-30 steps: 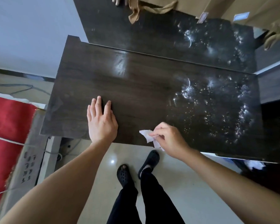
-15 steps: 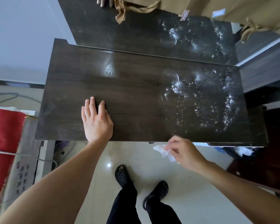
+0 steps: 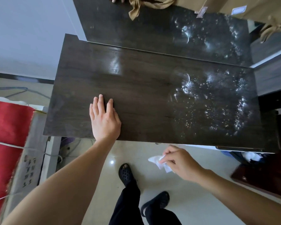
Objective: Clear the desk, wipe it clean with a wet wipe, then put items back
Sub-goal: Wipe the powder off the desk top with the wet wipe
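Note:
The dark wood desk (image 3: 146,95) fills the middle of the head view, bare of items, with wet droplets glinting on its right half. My left hand (image 3: 104,117) lies flat on the desk near its front edge, fingers together. My right hand (image 3: 180,161) is off the desk, below the front edge and over the floor, pinching a crumpled white wet wipe (image 3: 159,162).
A glossy dark panel (image 3: 161,25) rises behind the desk and mirrors it. Brown paper bags (image 3: 250,8) sit at the top right. A red cloth (image 3: 5,135) and cables lie at the left. A blue basket (image 3: 227,154) stands under the desk's right end. My feet stand on the tile floor.
My right hand has drawn the wet wipe off the desk's front edge and down over the floor. My left hand has stayed flat on the desk.

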A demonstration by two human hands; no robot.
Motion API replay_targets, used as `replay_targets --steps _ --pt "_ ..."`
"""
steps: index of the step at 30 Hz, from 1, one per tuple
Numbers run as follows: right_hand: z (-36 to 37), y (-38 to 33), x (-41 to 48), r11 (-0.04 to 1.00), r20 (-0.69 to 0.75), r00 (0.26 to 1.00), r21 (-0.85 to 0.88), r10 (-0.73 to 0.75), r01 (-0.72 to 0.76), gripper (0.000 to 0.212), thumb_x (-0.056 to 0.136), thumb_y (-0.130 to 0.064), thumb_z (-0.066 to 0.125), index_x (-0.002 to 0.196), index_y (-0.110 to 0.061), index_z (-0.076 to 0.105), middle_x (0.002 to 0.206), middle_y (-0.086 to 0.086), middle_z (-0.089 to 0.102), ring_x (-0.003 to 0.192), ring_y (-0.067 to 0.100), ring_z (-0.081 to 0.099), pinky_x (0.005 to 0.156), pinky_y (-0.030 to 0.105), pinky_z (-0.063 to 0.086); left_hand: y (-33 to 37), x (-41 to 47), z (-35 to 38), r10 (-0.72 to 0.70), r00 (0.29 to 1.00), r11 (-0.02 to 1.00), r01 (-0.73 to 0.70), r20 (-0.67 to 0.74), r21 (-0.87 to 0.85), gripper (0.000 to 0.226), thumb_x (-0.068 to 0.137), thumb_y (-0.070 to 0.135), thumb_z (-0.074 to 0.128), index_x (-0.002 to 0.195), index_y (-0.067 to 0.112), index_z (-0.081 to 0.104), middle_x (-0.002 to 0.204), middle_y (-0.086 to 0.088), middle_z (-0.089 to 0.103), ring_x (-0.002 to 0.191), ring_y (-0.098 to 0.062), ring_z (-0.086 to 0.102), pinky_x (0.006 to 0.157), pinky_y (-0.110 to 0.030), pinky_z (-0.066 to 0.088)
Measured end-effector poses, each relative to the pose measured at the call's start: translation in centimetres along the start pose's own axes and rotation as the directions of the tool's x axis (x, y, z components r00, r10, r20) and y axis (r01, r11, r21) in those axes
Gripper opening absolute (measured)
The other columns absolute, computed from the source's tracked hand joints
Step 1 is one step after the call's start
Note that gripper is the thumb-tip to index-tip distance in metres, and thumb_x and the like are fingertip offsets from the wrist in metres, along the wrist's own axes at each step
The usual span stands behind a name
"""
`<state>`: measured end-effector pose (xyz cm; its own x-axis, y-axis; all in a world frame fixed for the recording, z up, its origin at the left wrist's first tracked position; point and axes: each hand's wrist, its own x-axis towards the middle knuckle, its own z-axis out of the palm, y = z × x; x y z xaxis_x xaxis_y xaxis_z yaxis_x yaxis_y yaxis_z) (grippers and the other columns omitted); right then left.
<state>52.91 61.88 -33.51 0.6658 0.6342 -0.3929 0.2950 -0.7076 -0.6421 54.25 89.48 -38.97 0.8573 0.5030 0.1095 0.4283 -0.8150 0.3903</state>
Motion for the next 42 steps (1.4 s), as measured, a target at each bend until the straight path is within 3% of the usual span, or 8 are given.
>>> replay_targets --steps 3,7,14,16,22,28,33,42 --pt "-3.3 -0.7 4.0 0.998 -0.255 0.967 0.067 0.003 0.014 0.030 0.080 0.002 0.053 0.083 -0.018 0.075 0.086 -0.007 0.056 0.066 0.006 0.056 0.059 0.018 0.042 0.0 0.0 0.0 -0.002 1.000 1.000 0.002 0.006 -0.005 0.035 0.096 0.016 0.042 0.127 0.006 0.055 0.146 -0.022 0.039 0.138 -0.040 0.029 0.116 -0.050 0.020" --pt "-4.7 -1.9 13.7 0.992 -0.525 0.843 0.028 0.119 -0.122 0.038 0.082 0.008 0.047 0.102 -0.014 0.072 0.098 0.006 0.054 0.088 0.023 0.056 0.073 0.020 0.040 -0.1 0.0 0.0 -0.013 1.000 0.999 0.013 0.001 -0.032 0.036 0.095 0.016 0.039 0.124 0.006 0.057 0.146 -0.020 0.040 0.138 -0.038 0.030 0.116 -0.049 0.020" --pt "3.2 -2.9 5.9 0.945 -0.167 0.939 -0.184 -0.302 0.271 0.031 0.085 0.001 0.056 0.105 -0.018 0.070 0.090 0.002 0.050 0.083 0.017 0.044 0.068 0.029 0.043 -0.2 0.2 -0.1 -0.043 0.999 0.996 0.043 0.001 -0.076 0.043 0.089 0.014 0.032 0.123 0.004 0.057 0.146 -0.018 0.040 0.139 -0.037 0.029 0.117 -0.048 0.019" --pt "2.2 -2.4 3.5 0.961 -0.072 0.963 -0.114 -0.261 0.252 0.033 0.080 0.003 0.053 0.097 -0.017 0.072 0.088 0.001 0.052 0.084 0.014 0.044 0.069 0.028 0.046 -0.1 0.1 -0.1 -0.038 0.999 0.997 0.039 0.007 -0.073 0.041 0.089 0.011 0.037 0.124 0.004 0.057 0.147 -0.019 0.040 0.139 -0.037 0.028 0.117 -0.047 0.018" --pt "-1.0 -2.7 9.7 0.990 -0.395 0.908 -0.042 -0.143 0.138 0.035 0.081 0.003 0.048 0.096 -0.014 0.075 0.087 0.004 0.055 0.083 0.019 0.050 0.071 0.022 0.042 -0.1 0.1 0.1 -0.040 0.999 0.997 0.039 -0.008 -0.063 0.039 0.089 0.011 0.037 0.122 0.004 0.056 0.146 -0.019 0.040 0.138 -0.037 0.029 0.116 -0.048 0.019" --pt "0.6 0.3 3.3 0.932 -0.034 0.942 -0.162 -0.334 0.325 0.028 0.078 -0.001 0.053 0.080 -0.020 0.074 0.089 -0.006 0.050 0.083 0.015 0.046 0.063 0.031 0.051 0.1 0.0 0.2 -0.055 0.998 0.998 0.055 0.005 -0.009 0.035 0.090 0.006 0.044 0.122 0.003 0.057 0.145 -0.019 0.041 0.138 -0.038 0.030 0.115 -0.051 0.022" --pt "-9.1 2.9 5.8 0.973 -0.157 0.961 -0.058 -0.228 0.221 0.029 0.079 0.000 0.056 0.090 -0.019 0.075 0.089 -0.002 0.059 0.077 0.012 0.055 0.067 0.019 0.041 3.9 0.0 0.1 -0.243 0.970 0.970 0.243 0.002 0.003 0.032 0.087 0.008 0.047 0.115 0.005 0.062 0.142 -0.021 0.044 0.135 -0.040 0.033 0.112 -0.051 0.026" --pt "-20.9 9.6 22.2 0.960 -0.572 0.813 -0.156 0.105 -0.234 0.032 0.084 -0.013 0.042 0.090 0.005 0.067 0.102 0.026 0.056 0.096 0.039 0.052 0.078 0.035 0.041 10.0 -3.9 3.7 -0.276 0.958 0.957 0.281 -0.077 0.066 0.041 0.092 0.019 0.036 0.125 0.008 0.057 0.146 -0.020 0.040 0.138 -0.037 0.031 0.116 -0.048 0.018"
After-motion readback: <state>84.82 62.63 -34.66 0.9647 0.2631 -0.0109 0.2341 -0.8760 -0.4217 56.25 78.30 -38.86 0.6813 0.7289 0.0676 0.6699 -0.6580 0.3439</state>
